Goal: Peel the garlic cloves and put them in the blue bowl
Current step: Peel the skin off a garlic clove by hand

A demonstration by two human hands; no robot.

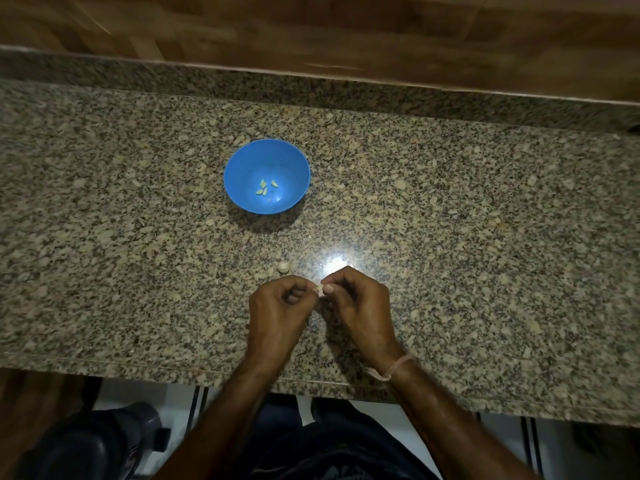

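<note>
We're looking down on what reads as a home kitchen. A speckled granite countertop (450, 202) runs left to right, polished enough to throw back a bright spot of light near its middle. Along the far side a low granite upstand (311, 88) rises, and beyond it we see wood-grain panelling (346, 29). There's food on the stone: a small blue bowl (242, 168) holding a few peeled garlic cloves (265, 188). Under the near edge, pale floor (145, 391) shows.
</note>
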